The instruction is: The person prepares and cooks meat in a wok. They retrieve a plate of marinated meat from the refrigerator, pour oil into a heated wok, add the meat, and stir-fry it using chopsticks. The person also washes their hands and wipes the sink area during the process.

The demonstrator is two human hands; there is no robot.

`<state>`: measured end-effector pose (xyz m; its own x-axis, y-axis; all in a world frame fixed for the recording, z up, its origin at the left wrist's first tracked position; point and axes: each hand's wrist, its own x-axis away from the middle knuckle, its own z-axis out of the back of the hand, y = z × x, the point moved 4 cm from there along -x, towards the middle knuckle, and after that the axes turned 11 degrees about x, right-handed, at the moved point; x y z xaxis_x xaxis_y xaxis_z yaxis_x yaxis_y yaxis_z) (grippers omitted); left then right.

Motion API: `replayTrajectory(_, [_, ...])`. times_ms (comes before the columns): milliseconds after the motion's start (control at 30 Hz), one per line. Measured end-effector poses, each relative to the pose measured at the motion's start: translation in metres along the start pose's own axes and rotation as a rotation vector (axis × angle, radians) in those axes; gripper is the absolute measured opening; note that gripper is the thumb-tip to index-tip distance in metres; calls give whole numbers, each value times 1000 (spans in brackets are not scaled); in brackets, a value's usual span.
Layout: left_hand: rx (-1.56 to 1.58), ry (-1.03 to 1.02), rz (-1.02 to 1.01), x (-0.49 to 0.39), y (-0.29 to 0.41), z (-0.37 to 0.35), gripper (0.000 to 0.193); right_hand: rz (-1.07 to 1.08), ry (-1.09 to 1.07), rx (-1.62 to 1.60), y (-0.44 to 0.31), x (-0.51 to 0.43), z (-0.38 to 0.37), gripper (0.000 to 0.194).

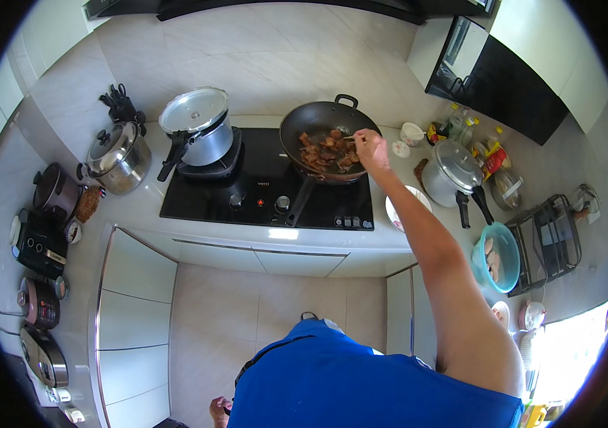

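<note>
My right hand (pixel 372 148) reaches over the right side of a dark wok (pixel 331 113). Its fingers pinch a thin utensil (pixel 350 137), which looks like chopsticks; most of it is hidden by the hand. Browned pieces of meat (pixel 328 151) lie in the wok just below and left of the fingers. The wok sits on the right burner of a black glass cooktop (pixel 213 200), its long handle (pixel 301 202) pointing towards me. Low at the bottom edge, my left hand (pixel 219 411) hangs beside my blue top, partly hidden; a small dark thing shows at its fingers.
A pressure cooker (pixel 205 142) occupies the left burner; another (pixel 451 171) stands right of the cooktop. A white plate (pixel 394 214) lies under my forearm. At right are a turquoise basin (pixel 510 257) with pale pieces and a black rack (pixel 550 241). A steel pot (pixel 122 166) stands left.
</note>
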<state>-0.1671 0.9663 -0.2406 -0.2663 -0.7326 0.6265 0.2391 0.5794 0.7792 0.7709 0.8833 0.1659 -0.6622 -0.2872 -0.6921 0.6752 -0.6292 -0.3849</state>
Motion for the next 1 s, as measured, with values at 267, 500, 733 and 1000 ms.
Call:
replayTrajectory(267, [-79, 186, -29, 9, 7, -9, 21, 51, -236, -302, -97, 21, -17, 16])
replayTrajectory(500, [-44, 208, 67, 27, 42, -35, 23, 19, -53, -57, -47, -26, -45, 21])
replayTrajectory(733, [244, 29, 138, 32, -10, -16, 10, 99, -352, -3, -51, -26, -63, 26])
replayTrajectory(1000, [-553, 73, -250, 56, -45, 1, 19, 155, -264, -94, -44, -59, 39, 22])
